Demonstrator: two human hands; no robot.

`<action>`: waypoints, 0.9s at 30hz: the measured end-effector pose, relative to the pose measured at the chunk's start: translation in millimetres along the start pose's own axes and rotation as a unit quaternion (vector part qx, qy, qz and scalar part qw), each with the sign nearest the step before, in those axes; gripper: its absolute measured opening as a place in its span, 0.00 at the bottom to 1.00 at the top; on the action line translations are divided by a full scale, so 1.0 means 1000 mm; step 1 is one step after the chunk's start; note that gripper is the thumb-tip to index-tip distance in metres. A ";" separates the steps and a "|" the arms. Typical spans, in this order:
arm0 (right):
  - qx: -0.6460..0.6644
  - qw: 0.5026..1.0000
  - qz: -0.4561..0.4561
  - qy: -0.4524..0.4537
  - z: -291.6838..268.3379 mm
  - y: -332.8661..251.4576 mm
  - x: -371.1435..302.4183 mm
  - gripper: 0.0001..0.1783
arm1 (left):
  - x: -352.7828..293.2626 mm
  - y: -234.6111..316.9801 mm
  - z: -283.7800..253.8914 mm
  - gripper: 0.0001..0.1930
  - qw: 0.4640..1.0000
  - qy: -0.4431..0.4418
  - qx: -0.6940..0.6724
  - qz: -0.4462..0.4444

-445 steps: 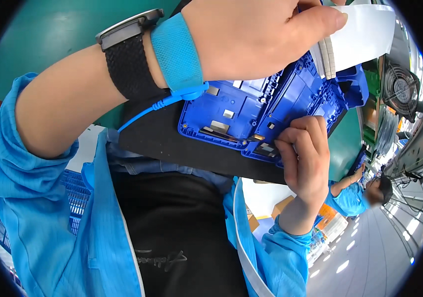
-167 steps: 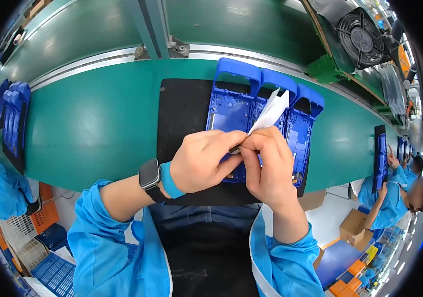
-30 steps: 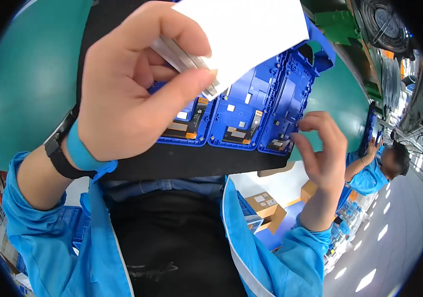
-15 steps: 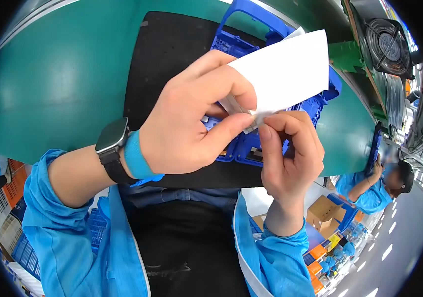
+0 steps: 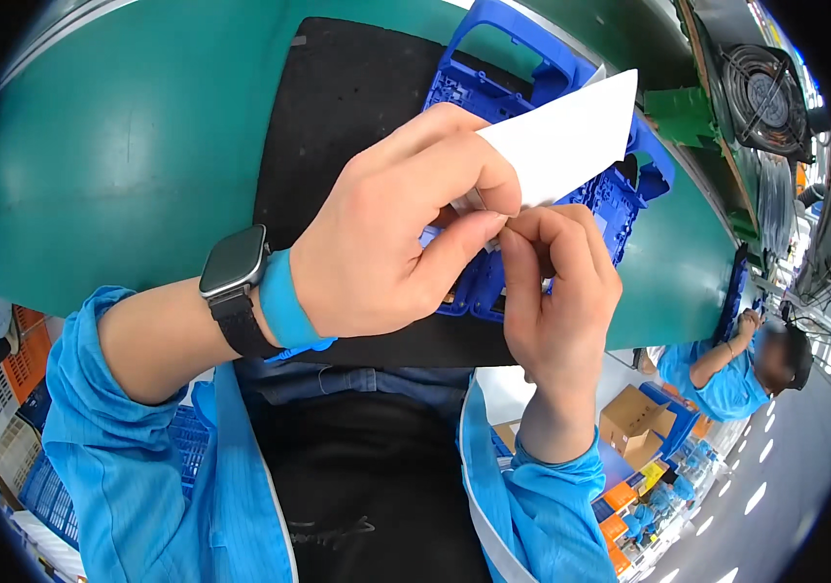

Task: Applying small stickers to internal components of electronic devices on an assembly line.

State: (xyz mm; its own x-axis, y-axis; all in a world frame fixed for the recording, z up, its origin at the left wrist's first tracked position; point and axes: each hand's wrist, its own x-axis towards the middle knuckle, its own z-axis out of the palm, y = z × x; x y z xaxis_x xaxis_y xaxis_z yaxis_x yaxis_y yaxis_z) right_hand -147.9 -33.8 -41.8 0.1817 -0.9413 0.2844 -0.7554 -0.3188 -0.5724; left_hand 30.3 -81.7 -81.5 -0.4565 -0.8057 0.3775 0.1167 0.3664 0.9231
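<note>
My left hand (image 5: 386,228) pinches a white sheet of paper (image 5: 571,141) by its lower left end, thumb and fingers pressed together. The sheet stands out to the upper right, slightly curved. My right hand (image 5: 566,291) is closed at the sheet's lower edge, its fingertips against the left ones. What lies between the right fingertips is too small and hidden to make out. Under the hands and sheet, blue plastic housings (image 5: 479,89) lie on a black mat (image 5: 338,107), partly covered; one has a handle-like loop at its far end.
The mat lies on a green tabletop (image 5: 134,165). A black fan (image 5: 765,87) stands at the far right beside a board edge. Another person (image 5: 727,374) in blue sits at the right, holding a dark panel. An open cardboard box (image 5: 634,423) is below the table's right side.
The white sheet has tilted and shows a narrower face. My left hand has shifted slightly right, and my right hand slightly left and up, bringing the fingertips together.
</note>
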 end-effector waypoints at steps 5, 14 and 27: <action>-0.022 1.000 -0.020 0.001 0.000 0.002 -0.001 0.11 | 0.000 -0.001 0.002 0.09 0.999 0.000 0.027 0.036; 0.032 0.995 -0.096 -0.004 -0.002 0.011 -0.007 0.09 | 0.003 0.002 0.001 0.14 0.998 -0.008 -0.026 -0.048; 0.006 0.981 0.009 -0.195 -0.047 0.030 -0.001 0.05 | 0.005 -0.009 -0.007 0.12 0.993 0.106 -0.046 -0.036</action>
State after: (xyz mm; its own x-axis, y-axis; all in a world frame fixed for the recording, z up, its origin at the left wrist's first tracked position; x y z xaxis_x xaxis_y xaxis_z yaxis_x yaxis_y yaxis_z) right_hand -200.6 -37.8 -23.3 0.3973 -0.9167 -0.0413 -0.7541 -0.3006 -0.5839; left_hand 33.3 -92.5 -87.2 -0.2711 -0.9122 0.3074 0.1754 0.2672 0.9475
